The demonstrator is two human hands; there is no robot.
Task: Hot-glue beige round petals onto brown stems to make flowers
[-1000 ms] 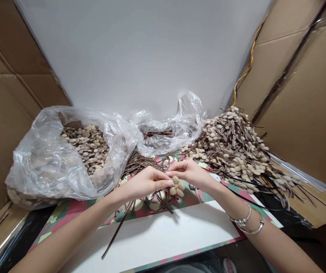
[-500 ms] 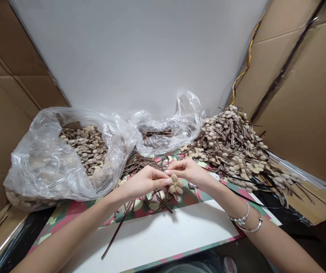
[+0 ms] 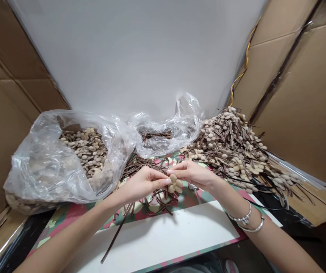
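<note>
Head view takes in a worktop hemmed by cardboard walls (image 3: 302, 94) and a white back panel (image 3: 140, 57); the worktop (image 3: 163, 239) itself is a white board over a camouflage-patterned cloth. At its left edge slumps a large clear plastic bag (image 3: 46, 167) full of tan petal-shaped pieces, with a smaller clear bag (image 3: 168, 132) holding dark strips at the far middle. Along the right edge, toward the far corner, rises a heap of finished flowers (image 3: 234, 148) — tan heads on brown ribbon tails. A loose tangle of brown ribbons (image 3: 140, 167) lies at the centre, one strand trailing toward the near edge. Just above that tangle the two hands meet: the left hand (image 3: 143, 184) is closed in a pinch on the small tan flower (image 3: 175, 183), and the right hand (image 3: 193, 174), bracelets at the wrist, pinches the same flower from above, fingertips touching the left's. The flower hangs between them, a ribbon seemingly dangling below it. The likely risks, judging from this — the ribbon end could slip out of the flower's centre if either pinch loosens, or the petals could splay if the fingers press unevenly. The dangling tail could also snag in the ribbons underneath and drag strands off the near edge.
</note>
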